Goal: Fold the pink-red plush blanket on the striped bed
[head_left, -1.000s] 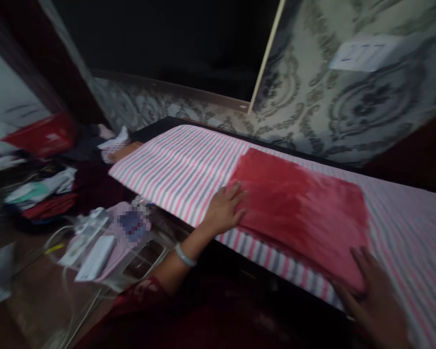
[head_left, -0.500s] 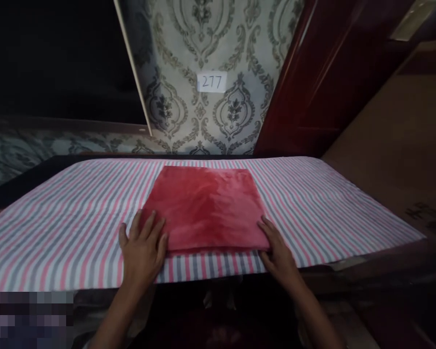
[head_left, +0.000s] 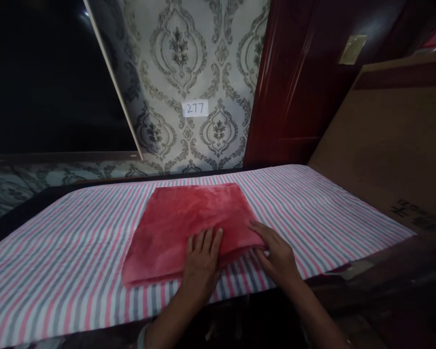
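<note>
Both hands lay flat, fingers spread, gripping nothing | left hand [head_left: 201, 257] on folded red cloth [head_left: 189, 225] near its front edge, right hand [head_left: 278, 254] at its right corner | cloth mid striped sheet [head_left: 72, 261] | risk: uneven push could skew the fold.

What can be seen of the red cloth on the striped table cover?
The red cloth is a folded, roughly rectangular piece, soft and slightly plush-looking, with uneven lighter and darker patches. It lies flat near the front edge of the striped cover, skewed a little to its edges. The left hand rests flat on its near edge; the right hand touches its near right corner, where the fabric lifts slightly.
</note>
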Available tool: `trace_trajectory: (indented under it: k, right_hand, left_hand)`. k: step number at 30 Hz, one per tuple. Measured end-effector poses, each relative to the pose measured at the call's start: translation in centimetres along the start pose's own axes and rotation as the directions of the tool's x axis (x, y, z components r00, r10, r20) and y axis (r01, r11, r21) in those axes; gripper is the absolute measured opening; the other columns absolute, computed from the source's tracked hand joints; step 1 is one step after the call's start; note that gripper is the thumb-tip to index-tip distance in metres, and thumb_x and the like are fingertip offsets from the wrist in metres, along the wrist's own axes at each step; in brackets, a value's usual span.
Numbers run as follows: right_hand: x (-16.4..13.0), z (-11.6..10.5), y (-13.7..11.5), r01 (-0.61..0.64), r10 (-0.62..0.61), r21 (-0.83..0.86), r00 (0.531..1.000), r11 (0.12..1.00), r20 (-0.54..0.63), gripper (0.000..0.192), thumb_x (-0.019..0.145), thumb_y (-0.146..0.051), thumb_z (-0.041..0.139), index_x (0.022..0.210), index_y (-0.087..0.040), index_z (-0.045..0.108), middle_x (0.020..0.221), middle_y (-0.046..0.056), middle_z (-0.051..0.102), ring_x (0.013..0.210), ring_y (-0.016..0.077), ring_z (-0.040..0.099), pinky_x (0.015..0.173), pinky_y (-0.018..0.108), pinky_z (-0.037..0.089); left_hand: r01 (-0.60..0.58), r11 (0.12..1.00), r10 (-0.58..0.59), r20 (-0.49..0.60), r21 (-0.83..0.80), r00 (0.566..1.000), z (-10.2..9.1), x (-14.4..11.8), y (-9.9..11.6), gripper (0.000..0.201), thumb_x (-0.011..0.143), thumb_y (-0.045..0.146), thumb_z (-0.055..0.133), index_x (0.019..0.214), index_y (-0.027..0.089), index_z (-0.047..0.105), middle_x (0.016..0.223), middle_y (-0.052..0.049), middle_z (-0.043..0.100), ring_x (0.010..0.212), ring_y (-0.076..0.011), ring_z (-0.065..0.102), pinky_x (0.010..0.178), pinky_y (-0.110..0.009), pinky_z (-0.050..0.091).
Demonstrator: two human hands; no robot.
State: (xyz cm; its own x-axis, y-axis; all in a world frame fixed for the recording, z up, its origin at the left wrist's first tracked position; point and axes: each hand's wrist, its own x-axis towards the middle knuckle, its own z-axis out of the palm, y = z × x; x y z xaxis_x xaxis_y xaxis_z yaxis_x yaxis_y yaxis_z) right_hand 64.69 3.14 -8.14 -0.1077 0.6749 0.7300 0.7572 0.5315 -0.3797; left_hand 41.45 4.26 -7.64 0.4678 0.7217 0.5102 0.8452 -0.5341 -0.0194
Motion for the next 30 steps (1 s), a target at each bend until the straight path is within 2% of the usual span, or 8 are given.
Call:
trace_trajectory:
  k: [6,10,13,16,21,24,27,30]
  right_hand:
    - [1.6,0.8,-0.5,-0.004,0.010,0.063,0.995,0.998,-0.099,0.059,0.085,-0.014,0.054,0.141,-0.030,0.052,0.131,0.006,0.066,0.123,0.0260,0.062,0.103,0.044,0.053]
    - [1.4,1.7,0.1,-0.185,0.234,0.264,0.957,0.947,-0.171,0.070,0.087,-0.035,0.064,0.152,-0.027,0.038,0.147,0.013,0.053,0.121,0.0281,0.061,0.093,0.044,0.058]
    - [0.6,3.2,1.4,-0.364,0.452,0.478,0.889,0.799,-0.079,0.083,0.085,-0.045,0.069,0.156,-0.029,0.029,0.153,0.016,0.045,0.122,0.0286,0.059,0.086,0.043,0.060]
    - [0.4,5.1,2.6,-0.481,0.552,0.653,0.826,0.584,0.115,0.091,0.081,-0.051,0.072,0.156,-0.029,0.026,0.153,0.018,0.044,0.130,0.0312,0.055,0.093,0.050,0.057]
    - [3.2,6.8,2.0,-0.430,0.434,0.807,0.867,0.404,0.245,0.095,0.075,-0.048,0.078,0.154,-0.030,0.029,0.156,0.014,0.042,0.143,0.0301,0.042,0.109,0.056,0.043]
    - [5.2,6.9,0.4,-0.322,0.469,0.874,0.874,0.364,0.127,0.100,0.076,-0.046,0.078,0.156,-0.032,0.021,0.158,0.013,0.040,0.143,0.0281,0.042,0.111,0.053,0.042]
    - [6.2,7.0,-0.9,-0.223,0.606,0.908,0.794,0.354,-0.041,0.099,0.083,-0.047,0.071,0.159,-0.031,0.009,0.158,0.013,0.039,0.140,0.0255,0.046,0.111,0.050,0.044]
    - [6.5,7.5,-2.0,-0.270,0.562,0.889,0.827,0.370,0.017,0.083,0.085,-0.051,0.067,0.155,-0.029,0.028,0.153,0.011,0.048,0.137,0.0256,0.049,0.110,0.047,0.045]
  left_hand:
    - [-0.037,0.996,0.031,-0.079,-0.080,0.996,-0.9,1.0,-1.6,0.064,0.072,0.006,0.055,0.135,0.013,0.057,0.124,-0.015,0.070,0.112,-0.0303,0.065,0.095,-0.046,0.054]
    - [-0.004,0.968,-0.026,-0.118,-0.252,0.993,-4.5,3.1,-3.5,0.058,0.072,0.007,0.051,0.128,0.017,0.061,0.117,-0.011,0.072,0.106,-0.0276,0.067,0.091,-0.043,0.056]
    - [0.078,0.908,-0.121,-0.079,-0.411,0.990,-7.8,5.5,-4.9,0.048,0.074,0.014,0.053,0.121,0.021,0.065,0.109,-0.007,0.075,0.097,-0.0256,0.069,0.085,-0.040,0.056]
    - [0.154,0.831,-0.173,0.013,-0.535,0.985,-11.7,7.9,-6.0,0.031,0.078,0.023,0.053,0.104,0.020,0.070,0.090,-0.002,0.075,0.080,-0.0216,0.068,0.073,-0.032,0.054]
    - [0.198,0.736,-0.230,0.035,-0.647,0.972,-18.8,10.6,-6.5,0.026,0.070,0.032,0.056,0.087,0.019,0.072,0.077,0.001,0.072,0.073,-0.0209,0.064,0.065,-0.028,0.051]
    - [0.232,0.700,-0.259,0.063,-0.676,0.964,-22.2,11.3,-6.7,0.032,0.068,0.037,0.064,0.090,0.017,0.074,0.081,0.000,0.073,0.080,-0.0214,0.066,0.067,-0.027,0.051]
    - [0.313,0.626,-0.334,0.118,-0.714,0.935,-24.3,11.6,-7.7,0.044,0.069,0.038,0.068,0.106,0.014,0.074,0.087,0.000,0.074,0.081,-0.0175,0.066,0.069,-0.025,0.051]
    - [0.393,0.533,-0.423,0.167,-0.749,0.891,-25.8,11.8,-8.9,0.056,0.075,0.043,0.070,0.122,0.013,0.068,0.093,-0.001,0.075,0.081,-0.0155,0.066,0.072,-0.030,0.052]
